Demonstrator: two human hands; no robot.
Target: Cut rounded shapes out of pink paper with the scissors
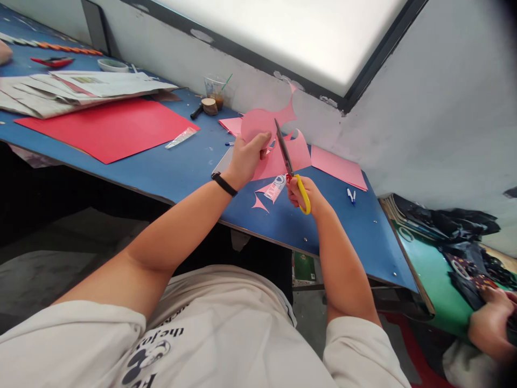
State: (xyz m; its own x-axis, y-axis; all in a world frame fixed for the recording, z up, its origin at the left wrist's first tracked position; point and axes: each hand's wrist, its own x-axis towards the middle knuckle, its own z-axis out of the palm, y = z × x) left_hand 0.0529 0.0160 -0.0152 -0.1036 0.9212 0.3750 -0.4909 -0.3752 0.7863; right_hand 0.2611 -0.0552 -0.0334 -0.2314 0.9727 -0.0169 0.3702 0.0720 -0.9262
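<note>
My left hand [245,159] is closed on a pink paper [258,125] with a rounded outline, the thumb lying across its face. A curved strip of the same pink colour extends from its right side up toward the wall. In my right hand [302,194] are scissors [285,148] with yellow handles, their blades pointing up along the paper's right edge. Whether the blades touch the paper, I cannot tell. Below the hands lie a cut pink sheet [297,151], small pink scraps [259,203] and a white and pink tube [275,187] on the blue table [335,231].
Pink sheets [339,166] and a blue-white pen [351,195] lie to the right. Leftward are a red sheet [117,129] and newspapers [81,89]. A plastic cup [216,91] stands by the wall. Another person's hand [495,318] is at the green table [438,285].
</note>
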